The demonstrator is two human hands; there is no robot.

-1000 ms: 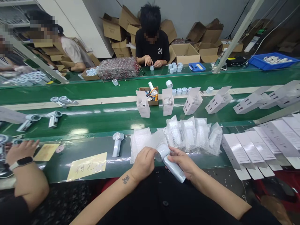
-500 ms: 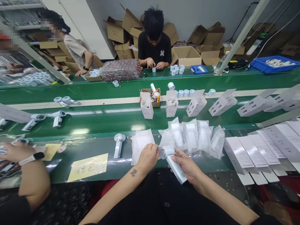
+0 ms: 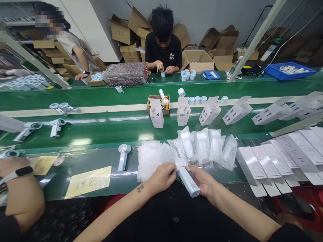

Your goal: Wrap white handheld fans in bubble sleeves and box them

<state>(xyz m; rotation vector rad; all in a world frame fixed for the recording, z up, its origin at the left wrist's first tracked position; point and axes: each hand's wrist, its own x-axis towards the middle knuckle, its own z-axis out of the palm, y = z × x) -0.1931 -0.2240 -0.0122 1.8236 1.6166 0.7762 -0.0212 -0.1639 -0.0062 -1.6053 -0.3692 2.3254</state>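
Note:
A light-blue handheld fan slants in front of me, its handle toward my body and its head inside the mouth of a clear bubble-wrap bag. My left hand is closed, pinching the bag's edge beside the fan's neck. On the other side, my right hand has its fingers against the fan near the neck and is partly hidden behind the handle. Flat bubble-wrap bags lie under and left of the held one. Another handheld fan rests farther left.
Several bubble-wrapped fans lie just beyond my hands. White boxes are stacked at right, and open boxes stand on the green conveyor. A yellow paper lies left. A co-worker's arm is at far left; another person works opposite.
The bag has come up over the fan's head and now spreads left above the flat bags. My left hand has moved slightly right and down, toward the fan's neck; the right hand's grip has loosened.

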